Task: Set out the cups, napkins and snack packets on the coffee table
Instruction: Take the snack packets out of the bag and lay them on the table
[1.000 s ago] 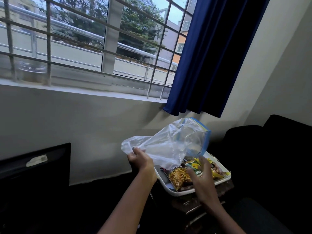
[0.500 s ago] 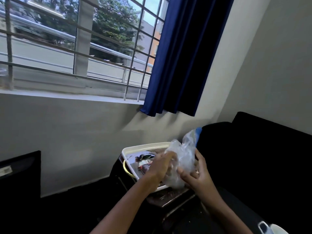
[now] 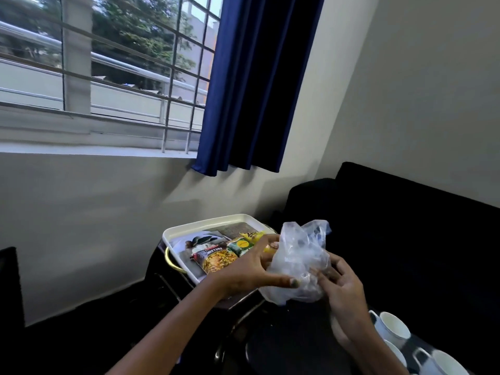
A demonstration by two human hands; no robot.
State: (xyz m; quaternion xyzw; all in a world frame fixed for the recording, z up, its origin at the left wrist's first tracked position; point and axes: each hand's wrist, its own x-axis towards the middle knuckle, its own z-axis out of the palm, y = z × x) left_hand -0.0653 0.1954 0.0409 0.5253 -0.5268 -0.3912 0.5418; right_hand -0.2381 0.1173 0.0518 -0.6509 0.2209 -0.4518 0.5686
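Observation:
A crumpled clear plastic bag (image 3: 299, 262) is bunched between both hands above the near right corner of a white tray (image 3: 208, 222). My left hand (image 3: 249, 272) grips its left side and my right hand (image 3: 342, 286) holds it from the right and below. On the tray lie snack packets: a dark one marked mixture (image 3: 216, 259) and a green and yellow one (image 3: 242, 244). White cups (image 3: 393, 328) stand on a dark table at the bottom right, another cup (image 3: 443, 362) nearest the corner.
The tray rests on a small dark side table with a brass handle (image 3: 173, 262). A black sofa (image 3: 405, 226) fills the right side. A blue curtain (image 3: 251, 85) hangs by the barred window. A dark object (image 3: 9, 285) stands at the left edge.
The bag, spread wide a second ago, is now crumpled into a ball between both hands. The view has swung right, bringing the cups into sight.

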